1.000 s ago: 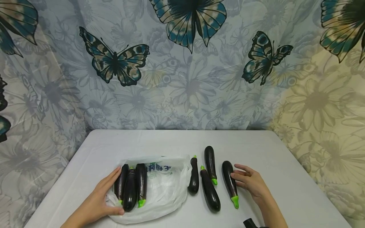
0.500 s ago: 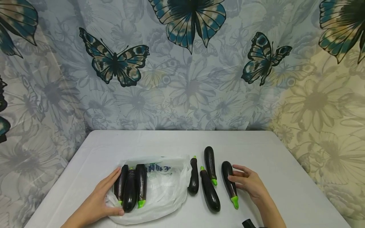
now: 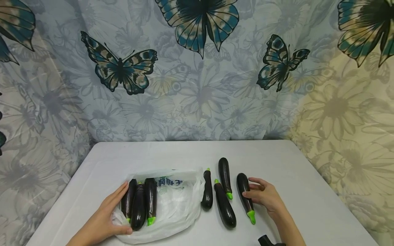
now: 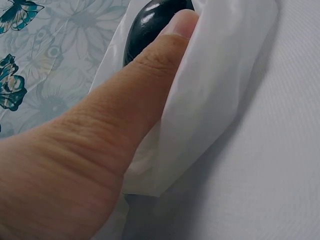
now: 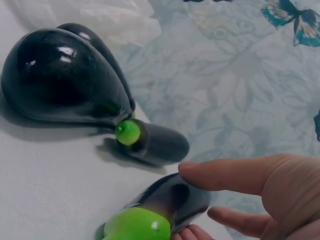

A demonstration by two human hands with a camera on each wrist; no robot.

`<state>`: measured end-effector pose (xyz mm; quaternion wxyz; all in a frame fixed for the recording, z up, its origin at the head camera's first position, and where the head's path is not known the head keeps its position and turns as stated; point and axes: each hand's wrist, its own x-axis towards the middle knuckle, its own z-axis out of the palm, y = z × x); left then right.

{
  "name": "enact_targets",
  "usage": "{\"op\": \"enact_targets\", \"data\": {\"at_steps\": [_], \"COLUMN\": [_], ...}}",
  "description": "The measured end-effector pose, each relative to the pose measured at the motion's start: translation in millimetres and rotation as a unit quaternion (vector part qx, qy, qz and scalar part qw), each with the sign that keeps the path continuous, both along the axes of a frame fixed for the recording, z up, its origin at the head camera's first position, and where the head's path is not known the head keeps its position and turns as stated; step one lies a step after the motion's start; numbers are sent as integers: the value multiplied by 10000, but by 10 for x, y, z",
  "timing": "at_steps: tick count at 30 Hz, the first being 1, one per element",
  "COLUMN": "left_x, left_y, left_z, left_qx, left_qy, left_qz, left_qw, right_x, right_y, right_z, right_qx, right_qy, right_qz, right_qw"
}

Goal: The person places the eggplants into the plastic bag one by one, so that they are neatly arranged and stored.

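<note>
A white plastic bag [image 3: 178, 215] with blue print lies on the table, its mouth spread. Three glossy dark eggplants [image 3: 139, 206] lie side by side at its left end. My left hand [image 3: 106, 213] spans that end of the bag, its fingers extended along the far side. In the left wrist view, its straight thumb touches an eggplant [image 4: 150, 25] inside the bag's edge [image 4: 210, 75]. On the right, my right hand [image 3: 264, 196] holds an eggplant [image 3: 241, 181] with a green stem. In the right wrist view, the thumb is on its top and the fingers are at its side.
Between the bag and my right hand lie three more eggplants: one [image 3: 208, 191] beside the bag, one [image 3: 224, 212] nearer me, and one [image 3: 224, 174] farther back. A black object [image 3: 266, 241] shows near my right wrist. Butterfly-patterned cloth [image 3: 197, 102] hangs behind the white table [image 3: 129, 153].
My right thumb has moved left across the eggplant's top. The eggplants and my left hand keep their places. The whole view has shifted slightly.
</note>
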<state>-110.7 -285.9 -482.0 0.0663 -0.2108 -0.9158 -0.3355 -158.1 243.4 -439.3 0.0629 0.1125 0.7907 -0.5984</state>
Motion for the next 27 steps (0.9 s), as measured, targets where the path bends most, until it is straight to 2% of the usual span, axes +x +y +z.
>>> {"op": "enact_targets", "data": {"at_steps": [14, 22, 27], "left_x": [5, 31, 24], "left_y": [6, 9, 9], "left_z": [-1, 19, 23], "left_qx": [-37, -120, -160], "left_qy": [240, 165, 172], "left_qz": [-37, 66, 93], "left_qw": [9997, 9998, 9997], "right_x": [-10, -4, 15], "right_y": [-13, 6, 23], "right_z": [-14, -14, -7], "right_qx": [178, 92, 252], "right_qy": [-5, -43, -67], "right_qz": [-110, -101, 97], "right_qw": [9998, 9999, 9996]}}
